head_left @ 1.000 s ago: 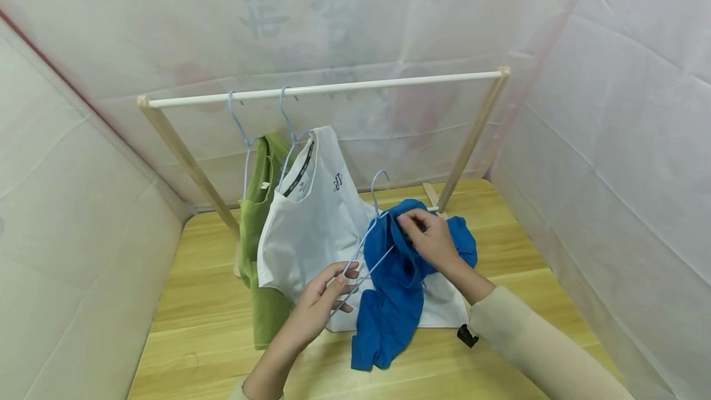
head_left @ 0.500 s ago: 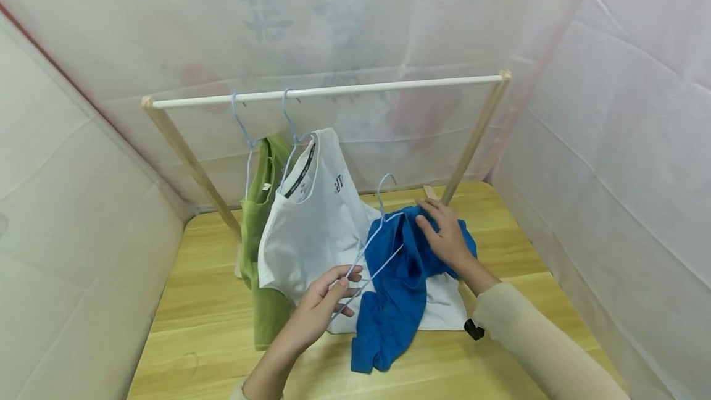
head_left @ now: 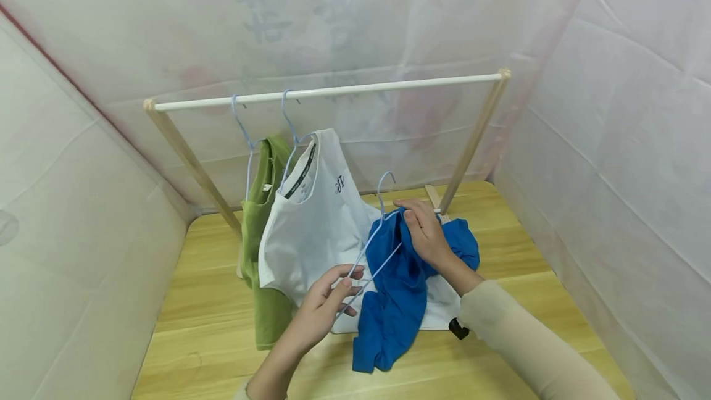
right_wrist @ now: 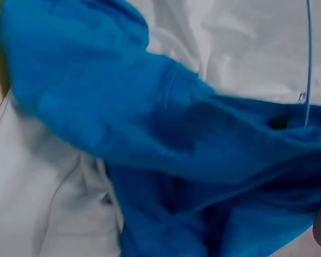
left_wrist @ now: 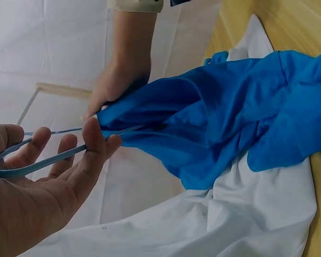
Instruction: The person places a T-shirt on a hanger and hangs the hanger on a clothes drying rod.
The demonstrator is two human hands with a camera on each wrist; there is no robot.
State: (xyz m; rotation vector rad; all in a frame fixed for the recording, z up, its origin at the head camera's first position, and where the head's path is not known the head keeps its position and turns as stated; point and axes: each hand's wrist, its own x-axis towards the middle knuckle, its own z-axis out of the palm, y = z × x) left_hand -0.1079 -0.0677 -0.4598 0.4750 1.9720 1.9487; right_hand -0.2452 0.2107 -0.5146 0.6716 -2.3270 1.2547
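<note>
A light blue wire hanger [head_left: 366, 247] rests in my left hand [head_left: 319, 310], its wire running between thumb and fingers at the left end. The hanger's other end goes into the opening of a crumpled blue shirt [head_left: 397, 307], where the cloth hides it. My right hand [head_left: 426, 236] grips the blue shirt over that hidden end, fingers bent across the cloth. In the left wrist view the shirt [left_wrist: 246, 107] gapes open around the wire. The right wrist view shows mostly blue cloth [right_wrist: 123, 118], with the wire entering it at the right.
A white rail [head_left: 389, 86] on wooden posts spans the back. From it hang a green top [head_left: 272, 307] and a white top [head_left: 311, 227], whose lower part spreads under the blue shirt on the wooden table [head_left: 194, 313]. Pale fabric walls stand around.
My right hand has gone from pinching the shirt's edge, through laying flatter fingers on it further right, to gripping it closer to the hook. My left hand stays nearly still with the hanger.
</note>
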